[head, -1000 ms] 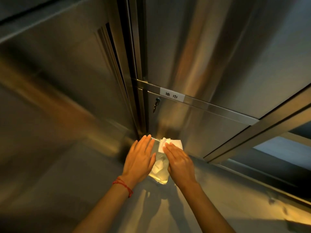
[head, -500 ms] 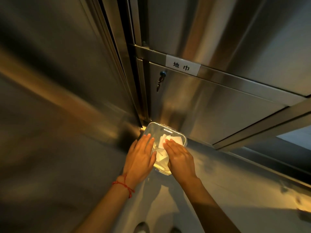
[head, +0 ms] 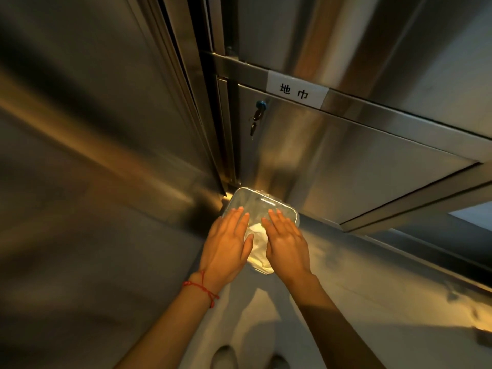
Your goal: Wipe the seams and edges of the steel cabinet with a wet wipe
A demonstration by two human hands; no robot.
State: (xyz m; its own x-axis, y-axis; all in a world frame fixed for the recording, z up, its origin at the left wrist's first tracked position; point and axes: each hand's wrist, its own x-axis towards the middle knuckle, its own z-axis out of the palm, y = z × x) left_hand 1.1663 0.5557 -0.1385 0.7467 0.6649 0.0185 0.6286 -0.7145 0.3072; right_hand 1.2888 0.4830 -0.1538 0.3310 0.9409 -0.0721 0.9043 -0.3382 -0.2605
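Cabinet (head: pixel 359 161) label (head: pixel 296 88) reads "地巾".

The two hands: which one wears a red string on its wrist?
The left hand has the red string tied round its wrist. The right hand has a bare wrist. Both rest flat on the clear container.

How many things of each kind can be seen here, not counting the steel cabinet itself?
Hands: 2, the left hand and the right hand, both flat on the box
Clear plastic box: 1
White wipe: 1, inside the box
White label: 1
Keys: 1 bunch, hanging in the lock
Red wrist string: 1
Total: 7
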